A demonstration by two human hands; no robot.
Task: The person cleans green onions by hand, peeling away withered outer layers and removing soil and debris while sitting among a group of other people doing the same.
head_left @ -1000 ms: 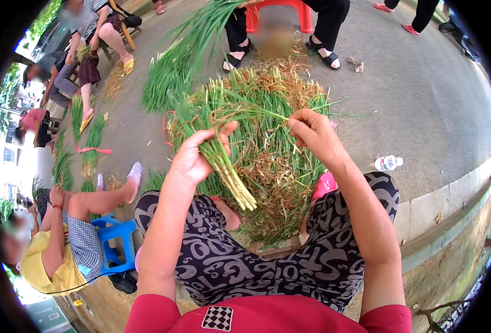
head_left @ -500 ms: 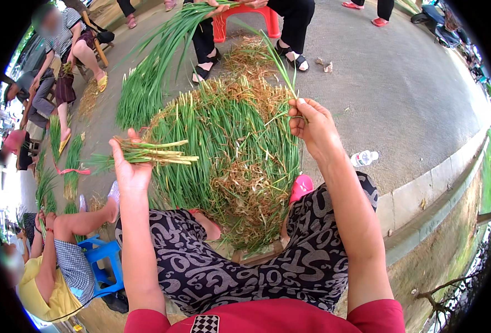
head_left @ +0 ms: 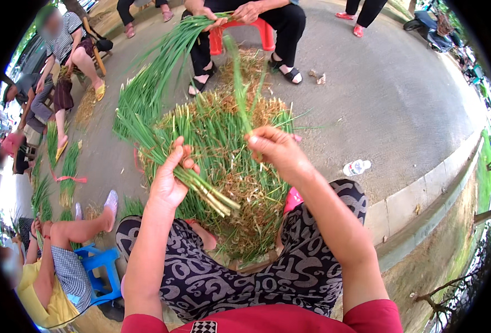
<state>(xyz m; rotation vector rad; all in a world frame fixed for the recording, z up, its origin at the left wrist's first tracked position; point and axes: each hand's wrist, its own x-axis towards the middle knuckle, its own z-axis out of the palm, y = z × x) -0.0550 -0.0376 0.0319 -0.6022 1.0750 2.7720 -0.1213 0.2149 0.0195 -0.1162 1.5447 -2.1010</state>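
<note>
My left hand is closed round a small bunch of chives. Their pale stem ends point to the lower right, and the green leaves trail toward the upper left. To its right, my right hand pinches a few chive strands between thumb and fingertips; they stand up, smeared by motion. Both hands hover over a wide heap of chives on the ground between my knees. Dry brown leaf trimmings lie on the heap's near part and along its far edge.
Opposite, a person on a red stool holds a long bunch of chives. A plastic bottle lies at the right, before the kerb. At left are a blue stool, tied chive bundles and several seated people.
My left hand has moved right with its bunch, whose stem ends now tilt downward. My right hand has come left, nearer the left one, carrying its strands. The whole view has shifted slightly.
</note>
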